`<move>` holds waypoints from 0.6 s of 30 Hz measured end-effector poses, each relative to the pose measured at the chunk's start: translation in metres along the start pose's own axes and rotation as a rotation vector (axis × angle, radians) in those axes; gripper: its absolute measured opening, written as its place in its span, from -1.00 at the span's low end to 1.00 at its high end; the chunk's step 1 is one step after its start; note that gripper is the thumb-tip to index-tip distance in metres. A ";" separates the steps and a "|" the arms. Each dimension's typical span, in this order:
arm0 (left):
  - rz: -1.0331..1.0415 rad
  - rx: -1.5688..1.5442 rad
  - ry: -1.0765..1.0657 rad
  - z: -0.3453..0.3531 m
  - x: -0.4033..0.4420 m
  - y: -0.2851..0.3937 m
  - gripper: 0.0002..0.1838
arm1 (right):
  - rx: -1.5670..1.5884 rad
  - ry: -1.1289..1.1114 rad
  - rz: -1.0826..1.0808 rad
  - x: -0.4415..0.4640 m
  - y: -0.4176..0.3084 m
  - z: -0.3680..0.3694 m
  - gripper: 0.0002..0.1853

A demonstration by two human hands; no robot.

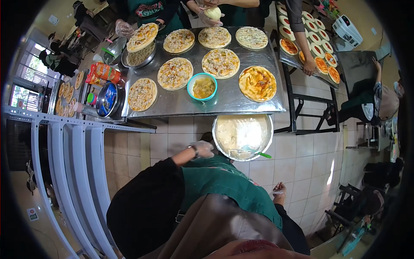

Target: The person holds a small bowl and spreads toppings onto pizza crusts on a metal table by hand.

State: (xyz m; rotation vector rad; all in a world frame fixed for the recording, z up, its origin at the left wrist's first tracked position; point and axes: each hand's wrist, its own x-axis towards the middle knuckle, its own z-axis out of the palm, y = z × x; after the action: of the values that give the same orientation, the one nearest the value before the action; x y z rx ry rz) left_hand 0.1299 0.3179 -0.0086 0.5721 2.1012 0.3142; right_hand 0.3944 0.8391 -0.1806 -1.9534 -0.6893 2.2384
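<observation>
My left hand point(205, 149), in a clear plastic glove, hovers by the left rim of a large metal bowl point(214, 134) of pale, creamy mixture. Its fingers are blurred and partly turned away. A green-handled utensil point(264, 155) leans on the bowl's front rim. Lower right, away from the bowl, my right hand point(279, 189) has its fingers curled inward, with clear plastic around it; nothing shows in it. Beyond the bowl, a metal table point(181, 103) carries several topped pizzas point(175, 73), a sauce-covered pizza point(258, 83) and a turquoise bowl point(191, 87) of chunky yellowish filling.
Across the table, a co-worker's gloved hand holds a pizza point(142, 37) over a metal bowl point(148, 60); another person handles a pale dough ball point(213, 13). A second table point(297, 64) at right bears several sauced bases. Grey metal shelving point(71, 172) stands at left.
</observation>
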 end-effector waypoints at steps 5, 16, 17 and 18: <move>-0.046 -0.123 0.264 0.007 -0.042 -0.020 -0.44 | -0.003 -0.039 0.003 0.009 -0.016 0.060 -0.90; 0.841 0.486 0.874 -0.215 -0.144 0.175 -0.93 | -0.105 -0.320 -0.153 -0.027 -0.044 0.120 -0.84; 1.025 0.394 0.975 -0.216 -0.144 0.186 -0.95 | -0.094 -0.217 -0.159 -0.031 -0.040 0.115 -0.86; 0.946 0.513 0.927 -0.214 -0.154 0.194 -0.86 | -0.081 -0.116 -0.166 -0.035 -0.037 0.110 -0.87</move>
State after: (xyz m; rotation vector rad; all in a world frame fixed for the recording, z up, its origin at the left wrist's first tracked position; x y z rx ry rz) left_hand 0.0806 0.4052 0.3027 2.0494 2.6303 0.6561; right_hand 0.2866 0.8296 -0.1257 -1.7385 -0.9338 2.2692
